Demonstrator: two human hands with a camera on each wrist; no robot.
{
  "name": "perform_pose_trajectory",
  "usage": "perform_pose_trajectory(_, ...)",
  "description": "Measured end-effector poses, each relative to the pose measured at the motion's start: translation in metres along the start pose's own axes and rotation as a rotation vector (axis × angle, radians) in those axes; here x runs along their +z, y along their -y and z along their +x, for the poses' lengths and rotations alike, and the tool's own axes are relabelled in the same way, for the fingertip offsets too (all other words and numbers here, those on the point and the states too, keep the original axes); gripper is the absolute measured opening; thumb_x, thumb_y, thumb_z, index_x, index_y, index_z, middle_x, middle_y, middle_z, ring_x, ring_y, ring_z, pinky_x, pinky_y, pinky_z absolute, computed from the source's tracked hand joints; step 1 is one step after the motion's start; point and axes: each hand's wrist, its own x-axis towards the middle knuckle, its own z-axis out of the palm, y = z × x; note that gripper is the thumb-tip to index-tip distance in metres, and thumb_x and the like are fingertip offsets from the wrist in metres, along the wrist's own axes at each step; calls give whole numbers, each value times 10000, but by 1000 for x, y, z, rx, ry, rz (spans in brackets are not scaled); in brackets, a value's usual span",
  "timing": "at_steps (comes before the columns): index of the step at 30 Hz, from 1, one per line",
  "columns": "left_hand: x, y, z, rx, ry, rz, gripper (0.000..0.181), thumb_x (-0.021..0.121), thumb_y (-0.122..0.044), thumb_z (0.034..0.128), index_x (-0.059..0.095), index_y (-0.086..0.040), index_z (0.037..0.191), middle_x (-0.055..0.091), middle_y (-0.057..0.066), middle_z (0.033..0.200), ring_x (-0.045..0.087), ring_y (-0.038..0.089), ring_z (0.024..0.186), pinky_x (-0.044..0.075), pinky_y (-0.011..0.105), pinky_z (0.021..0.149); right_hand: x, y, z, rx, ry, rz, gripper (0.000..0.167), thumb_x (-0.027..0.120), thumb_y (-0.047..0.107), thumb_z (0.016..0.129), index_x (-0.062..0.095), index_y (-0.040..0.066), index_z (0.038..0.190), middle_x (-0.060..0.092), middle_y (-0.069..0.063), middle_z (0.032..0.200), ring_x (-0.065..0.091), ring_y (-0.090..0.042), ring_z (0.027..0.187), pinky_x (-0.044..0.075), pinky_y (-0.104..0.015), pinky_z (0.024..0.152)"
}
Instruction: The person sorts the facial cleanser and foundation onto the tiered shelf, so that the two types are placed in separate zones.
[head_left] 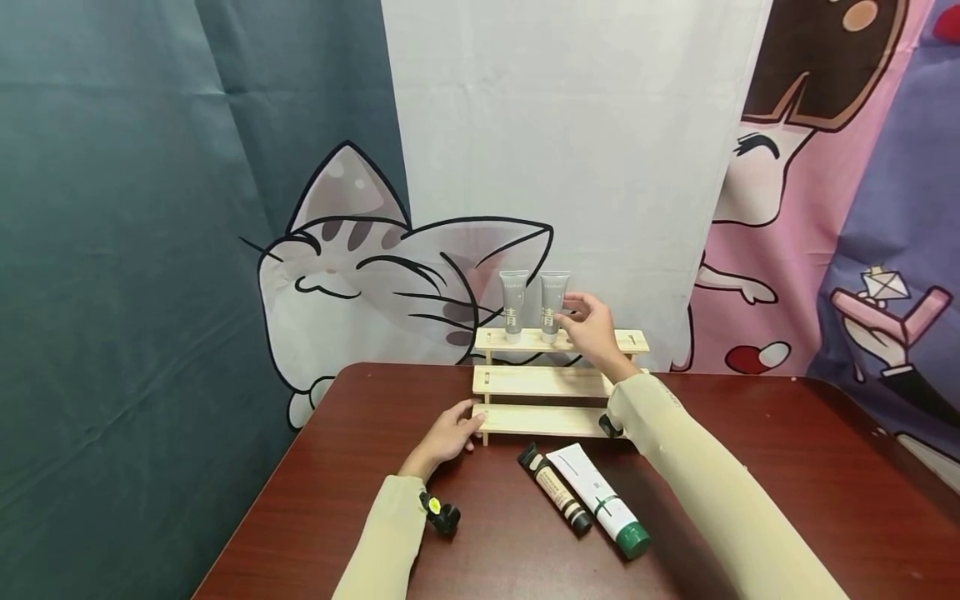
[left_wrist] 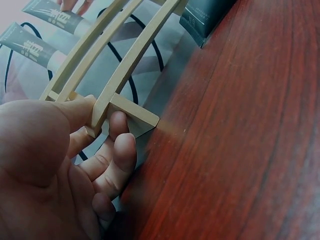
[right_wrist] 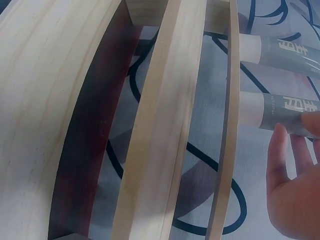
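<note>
A three-tier wooden rack (head_left: pixel 540 419) stands toward the table's back edge. On its top tier two grey squeeze tubes stand cap-down side by side. My right hand (head_left: pixel 592 329) pinches the right grey tube (head_left: pixel 553 296) between thumb and fingers; in the right wrist view its white cap (right_wrist: pixel 251 107) meets the top board. The left grey tube (head_left: pixel 513 296) stands untouched. Down at the rack's lower left end, my left hand (head_left: pixel 448 433) grips the end of the bottom board, with the thumb on top and fingers beneath in the left wrist view.
On the dark red table (head_left: pixel 495 558), in front of the rack, lie a black tube with a beige label (head_left: pixel 557 492) and a white tube with a green cap (head_left: pixel 596 496), side by side. A printed cloth with a cartoon cat (head_left: pixel 360 267) hangs behind.
</note>
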Motion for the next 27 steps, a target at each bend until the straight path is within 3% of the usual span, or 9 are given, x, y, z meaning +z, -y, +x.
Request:
perform_pose_trajectory(13, 0, -1, 0, 3, -8, -7, 535, 549, -200, 1033, 387, 89, 1454, 666, 114, 798, 527, 136, 542, 479, 288, 625, -12, -8, -8, -31, 2, -40, 445, 682, 84, 933, 570, 59, 1363, 657, -152, 1253, 639, -338, 1073, 575, -400, 676)
perform_pose_trajectory(23, 1, 1, 2, -6, -5, -22, 523, 545, -205, 1037, 398, 73, 1455, 660, 102, 795, 525, 139, 549, 473, 287, 607, -20, -14, -16, -57, 6, -92, 398, 700, 86, 922, 609, 24, 1305, 693, -183, 1147, 656, -323, 968, 509, -207, 655)
perform_pose_trajectory(27, 1, 0, 1, 5, -7, -20, 518, 545, -191, 1035, 398, 83, 1449, 666, 103, 794, 522, 129, 541, 475, 289, 602, -23, -15, -20, -51, 20, -107, 375, 706, 100, 919, 621, 30, 1277, 701, -166, 1132, 660, -315, 950, 513, -214, 664)
